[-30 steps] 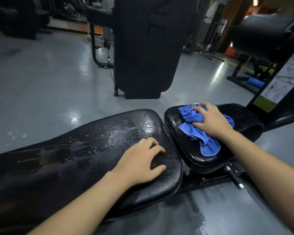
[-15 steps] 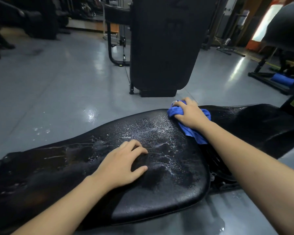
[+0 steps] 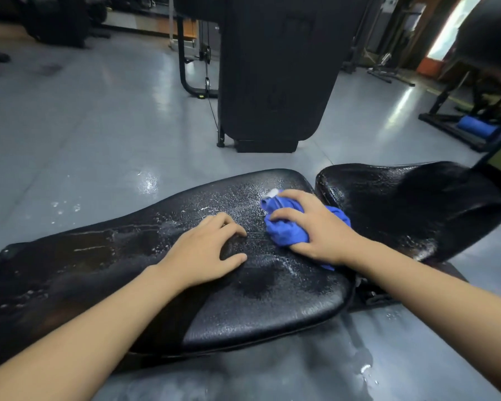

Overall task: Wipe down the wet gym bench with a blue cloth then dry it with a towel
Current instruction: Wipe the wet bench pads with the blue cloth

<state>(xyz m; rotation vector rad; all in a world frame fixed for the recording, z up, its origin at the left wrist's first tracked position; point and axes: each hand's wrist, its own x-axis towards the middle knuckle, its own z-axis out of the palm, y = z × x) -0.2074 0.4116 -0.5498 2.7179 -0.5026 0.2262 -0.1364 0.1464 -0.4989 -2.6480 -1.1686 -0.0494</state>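
Head view shows the bench (image 3: 266, 308) with its long pad beaded wet; the cloth (image 3: 284, 230) has come off the seat pad onto it, so wiping is moving along. Right hand (image 3: 315, 227) grips the bunched cloth, left hand (image 3: 206, 253) rests loosely curled, holding nothing

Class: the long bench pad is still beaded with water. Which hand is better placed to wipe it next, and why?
The right hand: it already grips the blue cloth on the wet long pad, beside the droplets. The left hand just rests on the pad, holding nothing.
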